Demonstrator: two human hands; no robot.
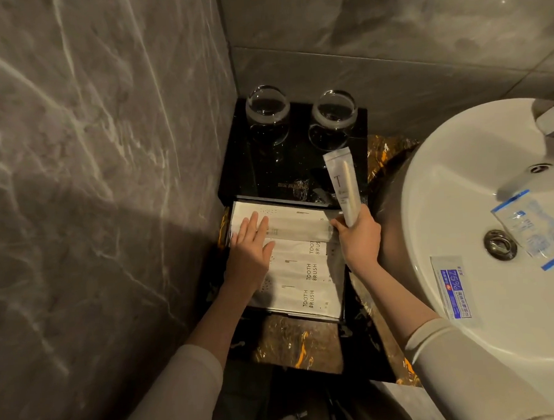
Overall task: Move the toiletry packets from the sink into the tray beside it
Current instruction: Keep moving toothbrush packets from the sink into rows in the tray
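Observation:
A black tray [344, 289] left of the white sink [445, 201] holds several white toothbrush packets [304, 272] lying side by side. My left hand [250, 246] rests flat with straight fingers on the packets at the tray's left side. My right hand [359, 237] grips a slim white packet [343, 187] marked with a T, held upright over the tray's right far corner. Two blue-and-white wipe packets lie in the sink: one by the drain [533, 228], one on the near rim [453, 287].
Two upturned clear glasses [267, 114] [335, 120] stand on a black stand [299, 170] behind the tray. Marble walls close in at left and back. The faucet [550, 125] overhangs the sink at far right. The drain [499, 243] sits mid-basin.

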